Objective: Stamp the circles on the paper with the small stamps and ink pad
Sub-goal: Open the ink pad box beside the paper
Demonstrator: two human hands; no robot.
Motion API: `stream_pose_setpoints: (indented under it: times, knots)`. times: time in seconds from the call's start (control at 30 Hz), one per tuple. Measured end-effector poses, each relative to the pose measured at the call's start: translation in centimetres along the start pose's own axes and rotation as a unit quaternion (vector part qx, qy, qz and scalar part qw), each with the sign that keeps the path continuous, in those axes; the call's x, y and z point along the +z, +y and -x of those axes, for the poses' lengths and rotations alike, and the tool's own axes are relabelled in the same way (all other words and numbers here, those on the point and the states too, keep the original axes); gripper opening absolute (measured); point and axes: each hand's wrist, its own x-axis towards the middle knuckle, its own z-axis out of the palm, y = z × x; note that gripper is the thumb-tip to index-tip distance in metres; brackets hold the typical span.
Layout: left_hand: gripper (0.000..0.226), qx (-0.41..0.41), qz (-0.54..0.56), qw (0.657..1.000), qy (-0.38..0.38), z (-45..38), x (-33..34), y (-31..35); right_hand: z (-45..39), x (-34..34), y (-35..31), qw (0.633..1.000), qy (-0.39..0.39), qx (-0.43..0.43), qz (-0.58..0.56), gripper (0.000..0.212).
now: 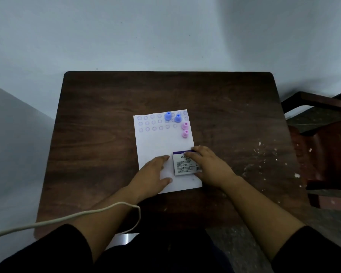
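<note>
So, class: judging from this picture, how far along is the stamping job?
Done: three rows of circles sit on the paper, though whether stamped is unclear. In hand: the right hand grips the ink pad box; the left hand rests flat on the paper. Left: the stamps stand untouched.

Just one view here, a wide-angle head cam looking forward and steeply down from above the person's lap. The dark brown wooden tabletop (106,134) fills the middle of the shot, close in, with both forearms reaching up from the bottom edge. The pale grey wall (165,32) takes the top third, and the edges bend noticeably from the lens.
</note>
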Motion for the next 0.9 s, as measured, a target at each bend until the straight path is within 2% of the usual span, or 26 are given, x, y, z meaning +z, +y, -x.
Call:
stream_pose_setpoints:
  times: [0.13, 0.4, 0.57, 0.63, 0.77, 0.9]
  knots:
    - [0.092, 0.019, -0.028, 0.999, -0.013, 0.7, 0.2, -1.1, -0.2, 0.1, 0.3, 1.000, 0.002, -0.001, 0.002, 0.081]
    - [0.082, 0.049, -0.050, 0.997, 0.044, 1.1, 1.9, -1.3, -0.6, 0.6, 1.6, 1.000, 0.004, -0.027, 0.003, 0.080]
    - [0.108, 0.059, -0.042, 0.995, 0.073, -0.8, 1.8, -0.9, -1.2, 1.5, 2.6, 0.995, 0.040, -0.087, 0.019, 0.072]
    - [0.114, 0.079, -0.078, 0.992, 0.067, -2.0, 1.5, -0.7, -1.5, 1.8, 2.9, 0.992, 0.049, -0.111, 0.022, 0.069]
    - [0.108, 0.114, -0.144, 0.982, 0.045, -3.8, 0.9, -0.7, -2.0, 2.2, 3.7, 0.986, 0.066, -0.153, 0.028, 0.067]
    - [0.104, 0.156, -0.182, 0.969, 0.058, -4.3, 0.5, -1.1, -2.6, 2.2, 4.4, 0.979, 0.069, -0.179, 0.069, 0.068]
